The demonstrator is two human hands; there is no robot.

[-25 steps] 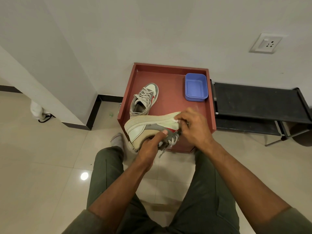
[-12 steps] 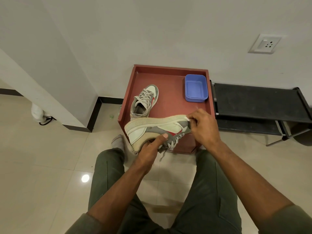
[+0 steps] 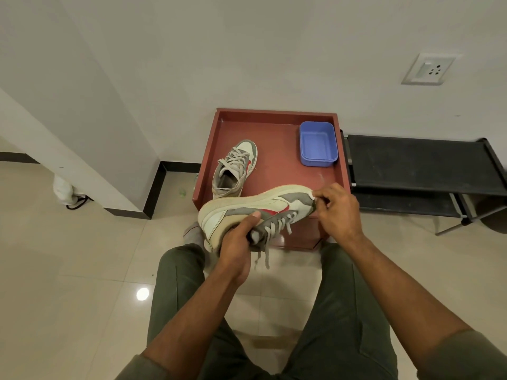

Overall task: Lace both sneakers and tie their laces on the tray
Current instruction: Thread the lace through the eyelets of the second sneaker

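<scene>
A grey-and-white sneaker (image 3: 255,208) with a red swoosh is held on its side over the near edge of the red tray (image 3: 277,175), sole facing away from me. My left hand (image 3: 238,242) grips it at the collar and heel. At the toe my right hand (image 3: 338,212) pinches it. Its grey laces (image 3: 274,229) run through the eyelets and two loose ends dangle below. The second sneaker (image 3: 236,168) stands upright on the tray's left side, laced, toe pointing to the wall.
A blue plastic tub (image 3: 318,144) sits in the tray's far right corner. A black low rack (image 3: 419,171) stands right of the tray. White wall behind, a wall corner at left, tiled floor, my knees below, a socked foot (image 3: 193,234) by the tray.
My right hand slid from the sneaker's middle out to its toe. The sneaker swung to lie longer across the view, toe further right.
</scene>
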